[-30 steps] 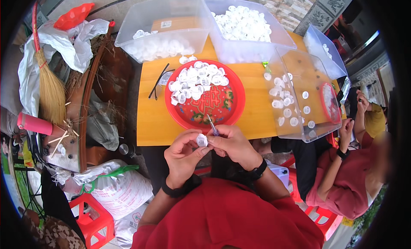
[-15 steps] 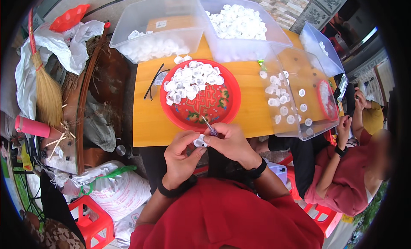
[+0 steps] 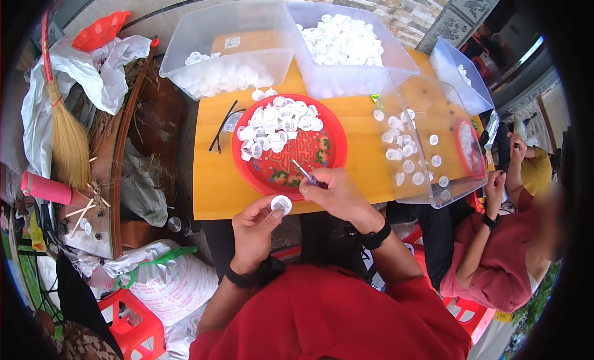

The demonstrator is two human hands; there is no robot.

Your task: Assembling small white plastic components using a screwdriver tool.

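Note:
Between the thumb and fingers of my left hand is a round white plastic piece, held just off the near edge of the table. My right hand grips a small screwdriver by its purple handle, the metal shaft pointing up and left over the red tray. That round red tray carries a patterned bottom and a heap of similar white plastic pieces toward its far left side. My two hands are apart.
Two clear bins of white pieces stand at the back. An open clear bin with scattered pieces lies on the right. Glasses rest left of the tray. A co-worker sits at the right; a broom leans left.
My hands have separated: the right one moved up and right with the screwdriver, while the left keeps the white piece, now turned with its round face up.

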